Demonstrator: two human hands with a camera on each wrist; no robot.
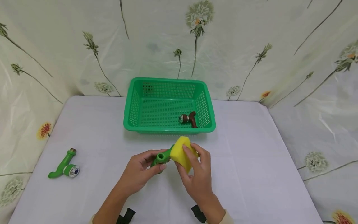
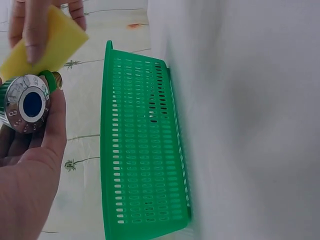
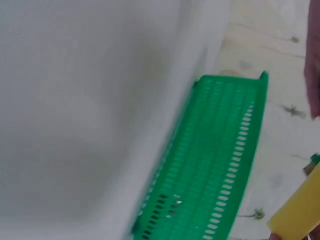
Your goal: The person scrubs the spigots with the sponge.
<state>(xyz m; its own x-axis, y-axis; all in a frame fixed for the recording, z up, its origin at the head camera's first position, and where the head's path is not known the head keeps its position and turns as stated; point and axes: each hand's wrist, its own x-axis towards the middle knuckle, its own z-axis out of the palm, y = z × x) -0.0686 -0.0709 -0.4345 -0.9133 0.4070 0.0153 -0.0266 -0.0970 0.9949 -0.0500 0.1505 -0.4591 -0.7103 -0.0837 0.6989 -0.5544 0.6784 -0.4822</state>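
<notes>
My left hand (image 1: 137, 172) grips a green tap (image 1: 161, 157) by its body, above the table in front of the basket. In the left wrist view the tap's round chrome knob (image 2: 33, 105) with a dark blue centre faces the camera, and its threaded brass end pokes out beyond the fingers. A yellow sponge (image 1: 180, 152) is pinched between the thumb and fingers of my right hand (image 1: 198, 174). The sponge lies against the threaded end of the tap and covers part of it. In the right wrist view only a corner of the sponge (image 3: 295, 212) shows.
Behind the hands stands a green plastic basket (image 1: 169, 131) with a brown tap (image 1: 191, 119) inside at its front right. Another green tap (image 1: 63, 165) with a chrome knob lies at the left of the white-covered table (image 1: 251, 174). A flowered curtain (image 1: 156, 37) hangs behind and around.
</notes>
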